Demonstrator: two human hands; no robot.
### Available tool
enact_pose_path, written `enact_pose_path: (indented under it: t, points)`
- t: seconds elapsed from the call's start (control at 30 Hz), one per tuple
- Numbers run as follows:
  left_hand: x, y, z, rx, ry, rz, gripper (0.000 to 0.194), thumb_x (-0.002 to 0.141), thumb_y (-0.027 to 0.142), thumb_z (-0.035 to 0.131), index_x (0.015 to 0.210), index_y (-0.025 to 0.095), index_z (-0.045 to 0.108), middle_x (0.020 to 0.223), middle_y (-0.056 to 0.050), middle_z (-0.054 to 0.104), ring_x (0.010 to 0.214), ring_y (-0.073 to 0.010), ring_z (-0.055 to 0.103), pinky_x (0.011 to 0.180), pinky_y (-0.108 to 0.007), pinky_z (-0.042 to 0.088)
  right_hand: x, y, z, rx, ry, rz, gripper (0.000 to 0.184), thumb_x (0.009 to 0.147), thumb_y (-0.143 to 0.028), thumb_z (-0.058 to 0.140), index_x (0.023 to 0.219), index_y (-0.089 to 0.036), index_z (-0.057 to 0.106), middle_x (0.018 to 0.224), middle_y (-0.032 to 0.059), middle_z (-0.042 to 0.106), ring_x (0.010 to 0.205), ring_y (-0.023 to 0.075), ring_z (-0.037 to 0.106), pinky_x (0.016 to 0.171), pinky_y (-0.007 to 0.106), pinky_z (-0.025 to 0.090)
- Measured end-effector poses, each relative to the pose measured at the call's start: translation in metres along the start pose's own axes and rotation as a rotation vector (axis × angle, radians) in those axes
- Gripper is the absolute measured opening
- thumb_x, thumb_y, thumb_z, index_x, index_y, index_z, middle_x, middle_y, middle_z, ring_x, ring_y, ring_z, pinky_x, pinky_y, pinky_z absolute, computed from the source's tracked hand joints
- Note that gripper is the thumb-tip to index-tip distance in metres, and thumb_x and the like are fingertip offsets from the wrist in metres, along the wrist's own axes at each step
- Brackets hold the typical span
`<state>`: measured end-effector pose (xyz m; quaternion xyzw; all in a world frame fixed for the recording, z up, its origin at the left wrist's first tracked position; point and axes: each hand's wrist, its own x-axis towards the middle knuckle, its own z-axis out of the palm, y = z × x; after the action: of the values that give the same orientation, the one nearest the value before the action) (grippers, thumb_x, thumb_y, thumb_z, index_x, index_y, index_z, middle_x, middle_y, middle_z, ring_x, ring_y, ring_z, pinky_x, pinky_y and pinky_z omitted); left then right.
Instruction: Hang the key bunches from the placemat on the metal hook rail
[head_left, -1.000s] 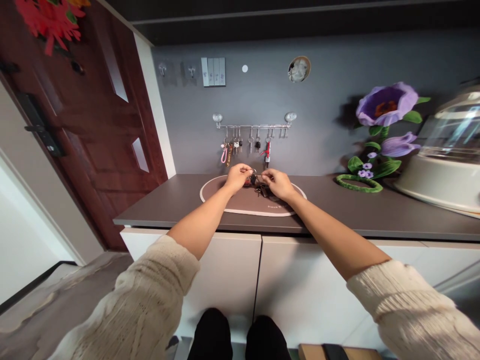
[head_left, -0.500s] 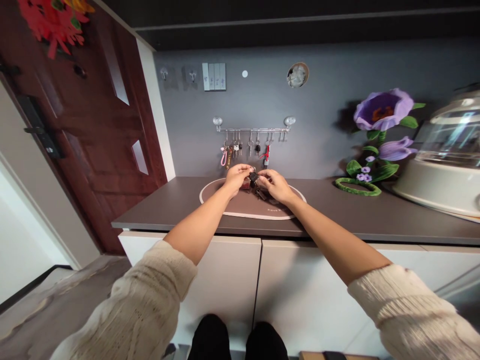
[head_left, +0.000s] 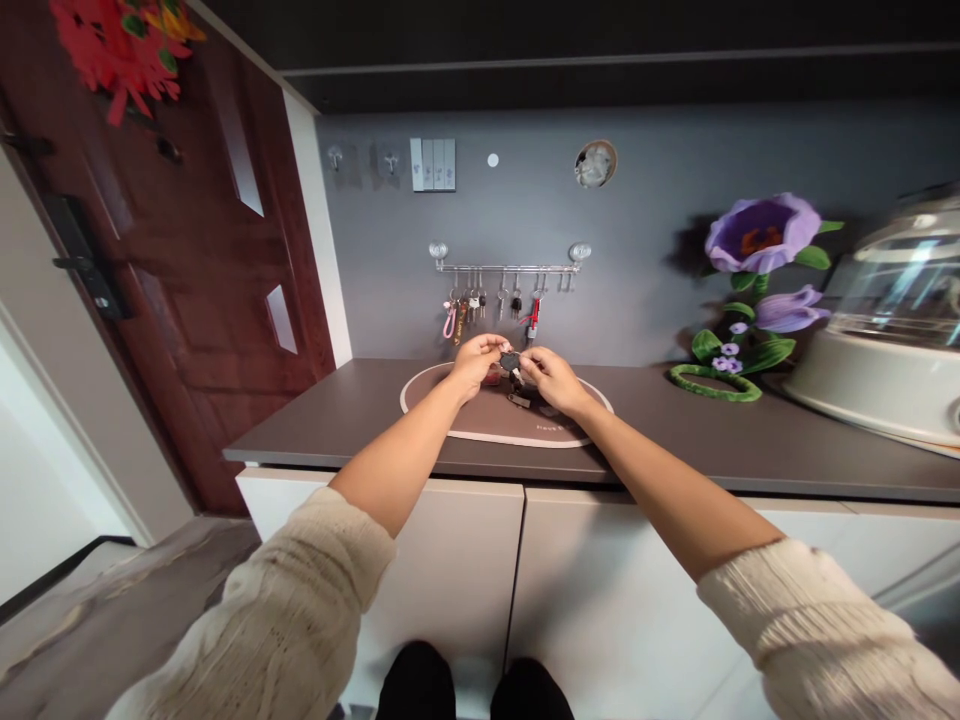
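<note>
Between my two hands hangs a bunch of keys (head_left: pixel 510 362) with a dark round piece at its top, held a little above the brown oval mat (head_left: pixel 480 420). My left hand (head_left: pixel 478 362) pinches it from the left with thumb and forefinger. From the right, the fingers of my right hand (head_left: pixel 551 376) are closed on it too. A metal piece (head_left: pixel 518 401) dangles below the fingers. Part of a reddish item (head_left: pixel 492 376) shows beside my left fingers; I cannot make out what it is.
On the wall behind, a clear rail (head_left: pixel 510 268) carries several keys and a red-strapped key holder (head_left: pixel 535 314). Purple fabric flowers (head_left: pixel 763 235) and a large cream appliance (head_left: pixel 885 370) stand on the counter (head_left: pixel 660 440) at right. A dark red door (head_left: pixel 180 330) is at left.
The dark round piece has turned to lie flatter between my fingers. My right hand has shifted slightly, and the whole view sits a little lower.
</note>
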<state>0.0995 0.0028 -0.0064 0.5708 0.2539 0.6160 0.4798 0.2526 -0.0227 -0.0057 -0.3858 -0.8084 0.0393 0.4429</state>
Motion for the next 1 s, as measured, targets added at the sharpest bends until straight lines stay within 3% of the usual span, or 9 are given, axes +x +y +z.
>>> enact_pose_path:
  t: [0.33,0.77,0.9,1.0]
  points:
    - [-0.003,0.003,0.002,0.058,-0.013,0.001,0.019,0.063,0.020,0.064,0.078,0.013,0.056,0.069,0.001,0.060,0.058,-0.0063,0.053,0.054,-0.018,0.042,0.005,0.010,-0.003,0.101,0.181,-0.020,0.026,0.083,-0.038,0.041,0.083,-0.018,0.058,0.087,0.0058,0.060,0.084,0.0171,0.054,0.078,0.030,0.040]
    - [-0.006,0.002,0.007,0.111,-0.087,-0.011,0.021,0.061,0.017,0.066,0.080,0.012,0.059,0.082,-0.004,0.064,0.075,-0.0102,0.057,0.076,-0.027,0.044,0.006,0.011,-0.007,0.218,0.241,0.038,0.029,0.081,-0.042,0.043,0.084,-0.018,0.058,0.087,0.0048,0.062,0.081,0.0160,0.054,0.077,0.029,0.041]
    - [-0.005,-0.003,0.007,0.205,-0.093,0.020,0.024,0.068,0.023,0.061,0.088,0.012,0.059,0.086,-0.006,0.064,0.076,-0.0121,0.057,0.071,-0.027,0.044,0.006,0.013,-0.008,0.255,0.261,0.053,0.029,0.081,-0.043,0.043,0.085,-0.018,0.059,0.086,0.0045,0.061,0.081,0.0160,0.054,0.077,0.029,0.041]
    - [-0.005,-0.006,0.007,0.404,-0.078,0.123,0.020,0.074,0.024,0.053,0.088,0.013,0.060,0.083,-0.006,0.064,0.075,-0.0124,0.057,0.070,-0.026,0.044,0.006,0.009,-0.010,0.286,0.303,0.077,0.029,0.080,-0.043,0.044,0.083,-0.017,0.058,0.083,0.0039,0.060,0.079,0.0157,0.054,0.076,0.029,0.041]
